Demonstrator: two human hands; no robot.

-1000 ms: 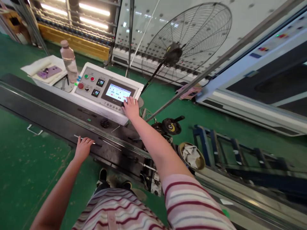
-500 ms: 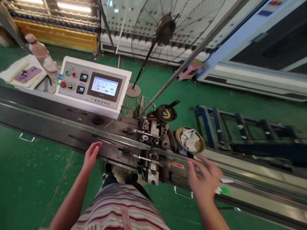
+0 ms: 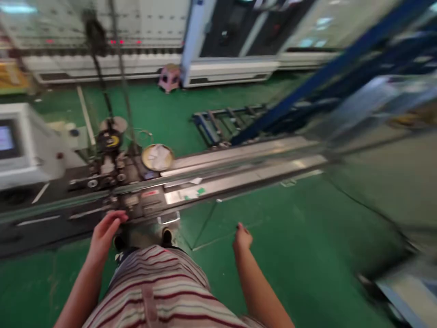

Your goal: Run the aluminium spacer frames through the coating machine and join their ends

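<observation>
My left hand [image 3: 107,228] is just off the near edge of the long machine bed, by the roller unit [image 3: 108,175]. Its thumb and fingers are apart, with nothing between them. Out over the green floor, away from the machine, hangs my right hand [image 3: 242,238]; its fingers look curled in, and I see nothing in them. A long thin glass strip [image 3: 184,174] runs lengthwise on the bed through the roller unit. Beside the unit, a round tub [image 3: 166,159] holds crumpled whitish scraps.
At left stands the white control box [image 3: 41,141] with its screen. A pink stool [image 3: 169,77], a dark rack [image 3: 225,123] and a blue beam [image 3: 293,100] lie beyond the bed. A metal handle [image 3: 168,218] juts from the bed's near side. The lower right corner is blurred.
The view has swung to the right. My right hand has left the glass strip at the bed and dropped over the floor, its fingers curling in. My left hand stays near the bed.
</observation>
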